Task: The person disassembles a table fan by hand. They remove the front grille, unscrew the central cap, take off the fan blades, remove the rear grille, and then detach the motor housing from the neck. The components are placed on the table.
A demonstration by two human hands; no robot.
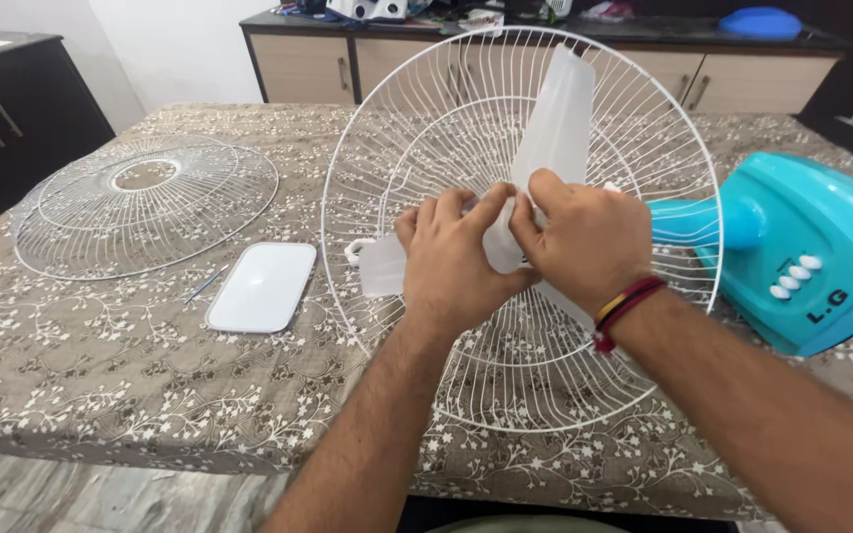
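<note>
Translucent blade point(557, 118): milky white fan blades, inside the upright white wire rear guard point(663, 148) on the teal fan body point(821, 257), over the patterned tablecloth point(101, 365).
Left hand point(456, 262): fingers curled, gripping the blade hub.
Right hand point(580, 242): pinching the same hub, touching the left.

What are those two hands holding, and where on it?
Both the left hand and the right hand grip the translucent white fan blade at its centre hub, in front of the rear wire guard.
</note>
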